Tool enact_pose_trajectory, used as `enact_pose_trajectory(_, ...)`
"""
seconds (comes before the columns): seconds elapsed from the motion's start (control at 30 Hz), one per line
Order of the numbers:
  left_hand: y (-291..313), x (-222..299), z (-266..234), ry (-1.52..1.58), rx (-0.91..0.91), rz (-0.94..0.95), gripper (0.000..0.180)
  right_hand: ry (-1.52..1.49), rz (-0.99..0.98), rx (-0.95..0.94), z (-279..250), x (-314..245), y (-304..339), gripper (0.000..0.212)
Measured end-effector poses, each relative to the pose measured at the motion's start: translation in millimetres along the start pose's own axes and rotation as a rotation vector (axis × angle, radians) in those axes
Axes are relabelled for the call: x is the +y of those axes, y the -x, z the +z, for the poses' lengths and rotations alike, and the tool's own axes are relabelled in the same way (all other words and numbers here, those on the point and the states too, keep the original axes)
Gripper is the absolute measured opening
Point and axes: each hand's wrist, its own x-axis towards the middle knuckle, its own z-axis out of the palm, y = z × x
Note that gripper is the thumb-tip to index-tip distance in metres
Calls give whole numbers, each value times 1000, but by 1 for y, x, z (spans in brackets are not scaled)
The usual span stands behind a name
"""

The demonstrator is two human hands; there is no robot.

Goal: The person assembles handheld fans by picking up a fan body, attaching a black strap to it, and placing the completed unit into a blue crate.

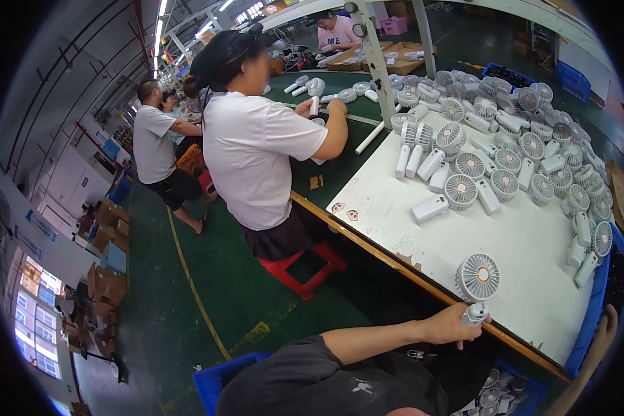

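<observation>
My left hand (456, 326) is closed around the handle of a white handheld fan (478, 277). The fan's round grille stands upright at the front edge of the white table. At the far right my right hand (605, 335) is over the rim of a blue tray (591, 331) of small black parts (618, 277). Its fingers look extended, with nothing visible in them, though the picture's dark rim hides some detail. Across the table lies a large pile of similar white handheld fans (505, 184), some with their handles toward me.
A co-worker in a white shirt (256, 145) sits on a red stool (305, 270) to the left, handling a fan. A pale metal post (380, 69) rises beyond the table (395, 229). Below me, a blue crate (534, 396) holds more fans. Another blue bin (208, 388) stands lower left.
</observation>
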Motion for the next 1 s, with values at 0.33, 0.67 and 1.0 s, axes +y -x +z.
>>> enact_pose_trajectory(0.33,-14,-18,25,-302,159,389,37,-657,141,-346,191,-259,221,27)
enact_pose_trajectory(0.67,-15,-20,18,-149,43,68,33,-637,276,-502,177,-240,220,22)
enact_pose_trajectory(1.0,5,-14,25,276,-235,-91,49,-127,-610,-439,172,-285,185,40)
